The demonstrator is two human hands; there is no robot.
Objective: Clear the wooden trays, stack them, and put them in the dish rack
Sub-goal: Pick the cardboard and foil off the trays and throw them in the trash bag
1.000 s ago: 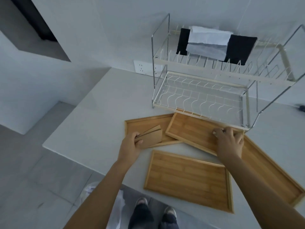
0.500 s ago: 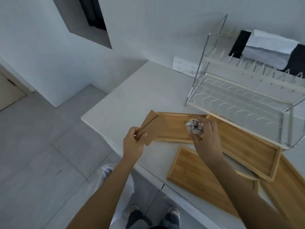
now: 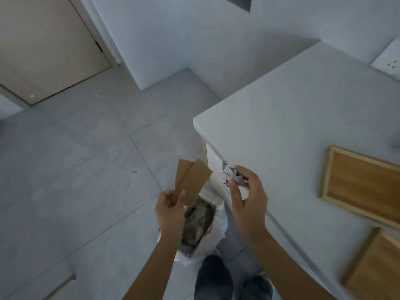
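Note:
My left hand (image 3: 170, 210) pinches two flat brown cardboard pieces (image 3: 191, 180) and holds them over an open waste bag (image 3: 200, 226) on the floor. Beside it, my right hand (image 3: 246, 195) grips a crumpled ball of printed paper (image 3: 230, 175) at the counter's corner, a little right of the bag. Two wooden trays lie on the white counter (image 3: 292, 118): one (image 3: 361, 182) at the right edge and another (image 3: 376, 267) at the lower right, both cut off by the frame. The dish rack is out of view.
The bag, lined in white plastic, holds greyish rubbish and stands against the counter's side by my feet (image 3: 233, 280). Grey floor tiles spread to the left. A beige door (image 3: 43, 44) is at the far left, and a wall socket (image 3: 389, 59) sits at the counter's back right.
My view has swung left and down, away from the dish rack. Both hands carried the cardboard and the crumpled paper off the trays and over to the waste bag.

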